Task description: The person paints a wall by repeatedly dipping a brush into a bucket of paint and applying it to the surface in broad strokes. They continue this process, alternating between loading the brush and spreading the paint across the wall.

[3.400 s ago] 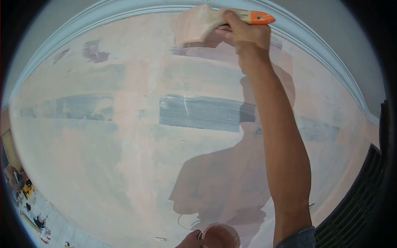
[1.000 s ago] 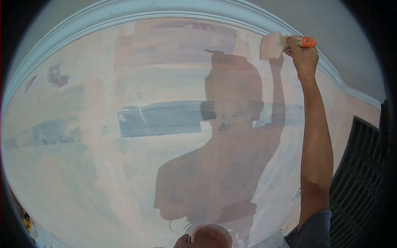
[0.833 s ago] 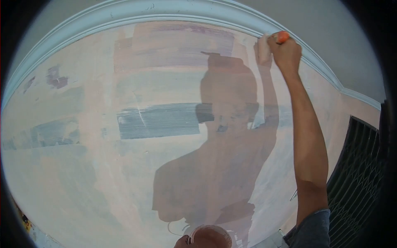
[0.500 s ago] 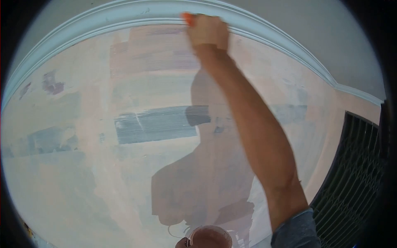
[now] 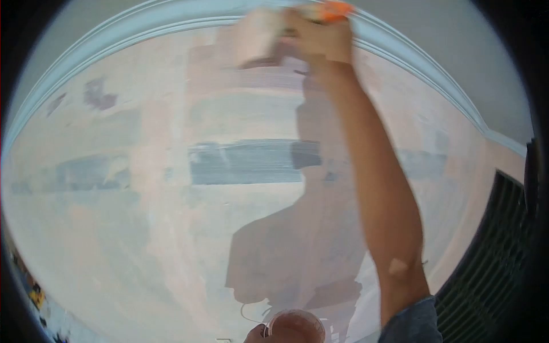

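Up at the top of the wall, my right hand (image 5: 329, 40) is closed round the handle of a wide paintbrush (image 5: 257, 37), whose orange handle end sticks out on the right. The brush head is pale and smeared by motion, just below the ceiling moulding, over a mauve painted patch (image 5: 209, 68). Low in the view, my left hand (image 5: 255, 334) grips the rim of a small bucket (image 5: 294, 328) holding pinkish-brown paint. Only part of that hand shows. A thin wire handle (image 5: 243, 313) loops out beside the bucket.
Blue-white moulding (image 5: 143, 23) runs between wall and ceiling. The wall carries a grey-blue patch (image 5: 246, 163) and my shadow (image 5: 286, 246). A dark folding metal gate (image 5: 480, 246) stands on the right. Mixed small items (image 5: 37, 297) lie at the lower left.
My right hand has turned and shifted right in view, and the brush head now shows to its left. The whole view has swung slightly; the bucket stays low in my left hand.
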The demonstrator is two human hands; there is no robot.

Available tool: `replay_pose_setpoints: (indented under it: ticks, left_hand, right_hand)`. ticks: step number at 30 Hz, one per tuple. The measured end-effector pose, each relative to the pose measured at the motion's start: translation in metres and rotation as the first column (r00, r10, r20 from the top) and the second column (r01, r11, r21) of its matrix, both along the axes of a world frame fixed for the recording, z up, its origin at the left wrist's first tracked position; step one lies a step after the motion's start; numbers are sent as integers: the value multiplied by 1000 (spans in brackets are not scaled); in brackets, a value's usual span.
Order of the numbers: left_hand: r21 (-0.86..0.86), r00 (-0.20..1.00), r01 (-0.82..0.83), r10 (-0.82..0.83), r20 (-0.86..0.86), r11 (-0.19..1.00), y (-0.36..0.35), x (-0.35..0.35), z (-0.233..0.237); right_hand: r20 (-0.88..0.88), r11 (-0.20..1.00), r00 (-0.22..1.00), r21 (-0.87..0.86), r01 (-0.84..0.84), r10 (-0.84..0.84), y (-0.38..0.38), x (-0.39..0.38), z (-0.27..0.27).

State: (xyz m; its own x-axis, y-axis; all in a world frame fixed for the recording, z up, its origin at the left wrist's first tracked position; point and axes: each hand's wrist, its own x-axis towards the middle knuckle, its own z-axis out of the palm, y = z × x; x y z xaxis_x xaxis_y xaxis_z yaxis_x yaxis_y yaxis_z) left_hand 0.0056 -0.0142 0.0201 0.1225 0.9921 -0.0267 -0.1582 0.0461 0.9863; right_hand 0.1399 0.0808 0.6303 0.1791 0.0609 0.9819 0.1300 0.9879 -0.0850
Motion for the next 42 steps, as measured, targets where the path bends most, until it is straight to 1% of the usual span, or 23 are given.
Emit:
replay_pose_setpoints:
  ticks: [1,2,3,4,5,6,9,12,14,15,17,18,19,20,23,26,28,30,32,38,39,41,42]
  left_hand:
    - [-53,987,94,-100,-123,994,0,-6,5]
    - [-115,949,186,-208,-237,976,0,-7,7]
    - [-115,958,167,-189,-216,979,1,-3,4]
    - [-93,947,165,-184,-261,982,2,-1,1]
    - [-66,932,168,-180,-316,984,3,-1,-1]
    - [-67,935,155,-168,-311,986,4,1,1]
    - [-83,912,200,-217,-347,976,4,7,6]
    - [-91,919,213,-231,-320,973,4,12,9]
    - [-124,894,214,-245,-374,969,3,15,15]
    - [-130,890,221,-254,-378,967,3,17,13]
    - [-109,926,245,-266,-269,963,4,19,7]
    - [-114,924,250,-272,-269,962,4,20,6]
    - [-106,925,255,-274,-265,961,5,22,5]
    - [-96,924,261,-277,-263,961,6,22,5]
    - [-114,929,275,-294,-225,955,8,22,1]
    - [-117,923,275,-296,-248,954,8,23,5]
    - [-135,917,290,-315,-243,947,10,22,1]
    - [-151,910,308,-337,-242,939,13,22,-4]
    - [-142,904,278,-309,-297,950,16,24,-5]
    - [-135,883,267,-298,-362,954,14,20,14]
    - [-132,879,276,-305,-366,952,17,18,8]
    - [-130,917,276,-302,-261,952,21,15,-8]
    - [-130,915,280,-306,-262,951,21,15,-7]
  right_hand:
    - [16,999,999,34,39,-40,-4,16,-4]
    - [-25,1000,1000,-3,-8,8,-7,26,-6]
    - [-68,998,997,-41,-49,46,-9,26,-7]
    - [-55,997,997,-47,-65,63,-6,21,-9]
    - [-44,989,990,-55,-138,136,-7,19,-11]
    - [-35,975,977,-68,-211,209,-6,13,-13]
    - [-36,941,950,-125,-313,311,6,-27,-20]
    - [33,928,929,-78,-364,368,22,-61,-26]
    - [22,965,975,-154,-213,219,9,-75,-34]
    - [16,966,977,-157,-206,211,11,-73,-35]
    - [81,981,989,-159,-111,125,15,-68,-37]
    - [79,981,990,-164,-106,120,22,-60,-37]
    - [75,974,980,-154,-169,182,31,-48,-36]
    - [70,963,968,-140,-231,242,39,-33,-35]
    - [55,968,980,-173,-181,193,36,29,-35]
    - [37,985,996,-160,-69,75,23,97,-41]
    - [-76,988,996,-150,26,-38,15,139,-47]
    - [-109,986,990,-148,71,-88,4,176,-53]
    - [-138,983,981,-144,116,-136,-3,211,-56]
    - [-236,950,926,-177,258,-296,-10,279,-68]
    - [-263,943,907,-130,305,-329,-12,283,-68]
    - [-291,931,885,-80,357,-364,-11,294,-66]
    - [-280,814,770,-98,572,-574,-8,295,-63]
